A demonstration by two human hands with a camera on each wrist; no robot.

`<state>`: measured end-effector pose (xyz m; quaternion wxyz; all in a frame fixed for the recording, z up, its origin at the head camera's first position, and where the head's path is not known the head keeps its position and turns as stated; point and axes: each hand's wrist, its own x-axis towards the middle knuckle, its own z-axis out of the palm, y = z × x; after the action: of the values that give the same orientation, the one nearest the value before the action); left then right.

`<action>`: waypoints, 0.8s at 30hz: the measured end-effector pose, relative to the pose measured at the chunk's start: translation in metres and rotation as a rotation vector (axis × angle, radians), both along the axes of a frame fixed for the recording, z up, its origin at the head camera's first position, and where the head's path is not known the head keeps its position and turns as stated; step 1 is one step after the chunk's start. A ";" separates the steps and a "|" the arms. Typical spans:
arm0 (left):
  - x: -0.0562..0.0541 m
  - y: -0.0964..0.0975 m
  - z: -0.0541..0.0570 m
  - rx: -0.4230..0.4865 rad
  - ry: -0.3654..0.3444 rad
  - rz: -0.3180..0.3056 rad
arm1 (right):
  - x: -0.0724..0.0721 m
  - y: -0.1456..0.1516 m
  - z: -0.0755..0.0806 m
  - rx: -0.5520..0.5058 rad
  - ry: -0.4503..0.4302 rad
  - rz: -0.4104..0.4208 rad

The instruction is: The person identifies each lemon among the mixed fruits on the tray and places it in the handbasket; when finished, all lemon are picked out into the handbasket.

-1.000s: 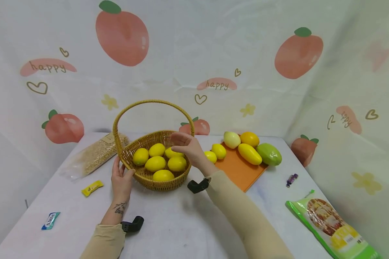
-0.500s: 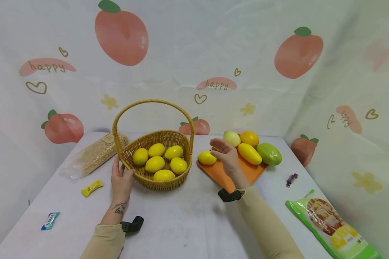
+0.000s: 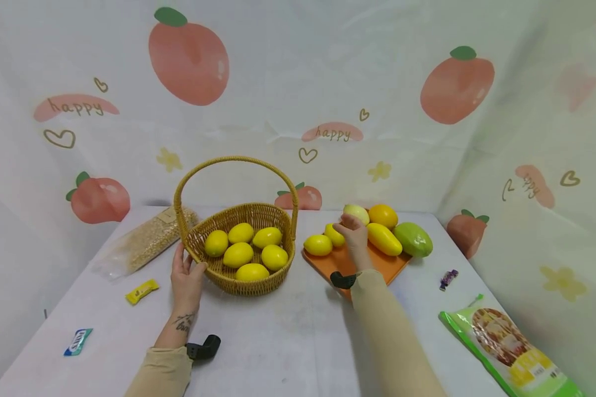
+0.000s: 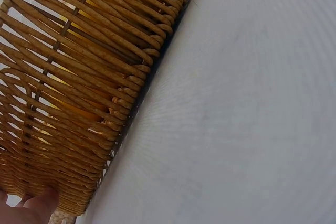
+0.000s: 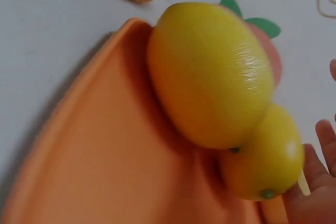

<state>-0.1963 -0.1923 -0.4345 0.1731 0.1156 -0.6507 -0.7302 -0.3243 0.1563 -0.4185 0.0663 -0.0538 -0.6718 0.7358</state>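
A wicker basket (image 3: 250, 285) with a tall arched handle holds several yellow lemons (image 3: 238, 255). My left hand (image 3: 186, 284) grips its left side, thumb near the rim; in the left wrist view part of that hand (image 4: 31, 208) lies against the woven wall. My right hand (image 3: 356, 240) is over the orange tray (image 3: 323, 264), beside a lemon (image 3: 334, 235). In the right wrist view its fingers (image 5: 316, 169) are spread loosely beside this smaller-looking lemon (image 5: 265, 153); whether they touch it I cannot tell. Another lemon (image 3: 318, 245) lies at the tray's left corner.
A pale round fruit (image 3: 356, 214), an orange one (image 3: 383, 216), a long yellow one (image 3: 384, 239) and a green one (image 3: 413, 239) sit at the tray's back. Around lie a grain bag (image 3: 149, 242), wrapped candies (image 3: 142, 291) and a green food packet (image 3: 511, 347).
My right hand has moved right from over the basket to the lemons on the tray, leaving a lemon in the basket's right side. The left hand has stayed on the basket.
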 end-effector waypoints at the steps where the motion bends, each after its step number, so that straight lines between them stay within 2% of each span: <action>1: 0.000 0.000 0.000 0.001 0.001 0.001 | -0.002 -0.001 -0.003 0.011 -0.020 0.003; 11: 0.000 0.001 -0.001 -0.007 0.009 0.003 | -0.010 -0.006 -0.019 0.162 -0.165 -0.002; 17: 0.001 0.001 0.000 -0.008 0.020 0.004 | -0.011 -0.002 -0.020 0.224 -0.173 0.000; 24: 0.002 0.002 0.001 -0.005 0.029 0.000 | -0.010 0.009 -0.006 0.249 -0.118 0.009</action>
<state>-0.1941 -0.1908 -0.4336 0.1826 0.1044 -0.6498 -0.7304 -0.3344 0.1650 -0.4240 0.0296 -0.0853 -0.7609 0.6425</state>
